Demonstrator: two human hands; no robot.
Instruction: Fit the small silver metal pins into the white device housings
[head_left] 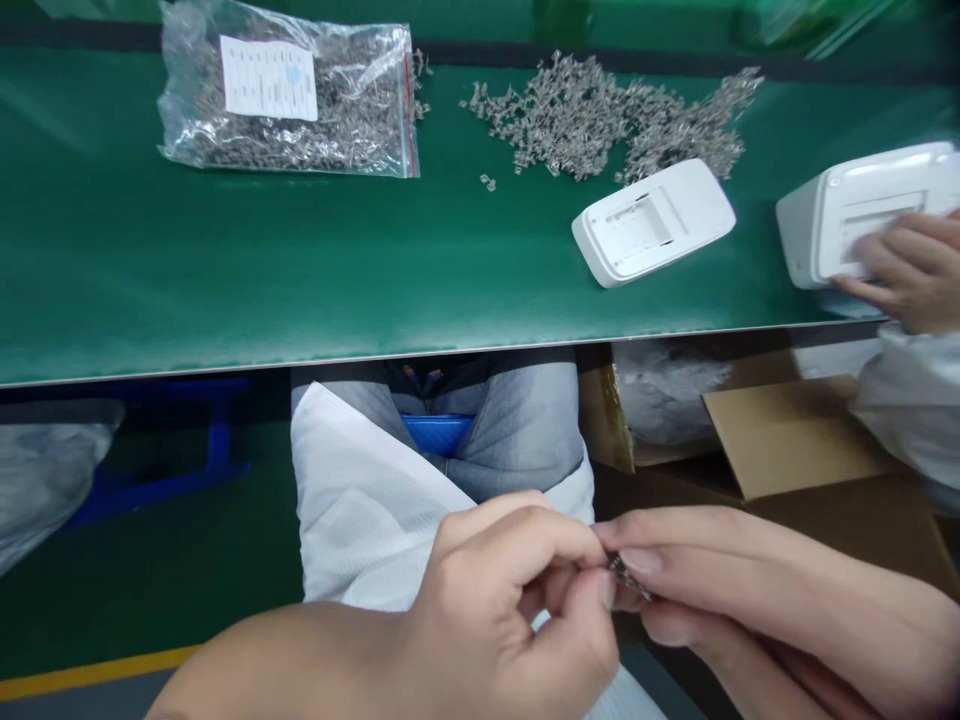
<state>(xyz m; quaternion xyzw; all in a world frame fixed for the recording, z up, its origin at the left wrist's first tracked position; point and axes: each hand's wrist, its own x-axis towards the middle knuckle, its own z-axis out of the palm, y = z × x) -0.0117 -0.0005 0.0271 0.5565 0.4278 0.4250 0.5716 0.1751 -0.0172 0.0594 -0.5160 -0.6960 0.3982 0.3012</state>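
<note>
Where fingers (pixel 675 572) pinch them, metal pieces (pixel 628 579) are partly hidden.

No wording can be read. At 11 o'clock, 1 white label (pixel 259 80) sits on the clear plastic bag (pixel 367 105); its rows of print are too small and blurred, and the bluish mark (pixel 298 75) at its 3 o'clock side is illegible too.
</note>
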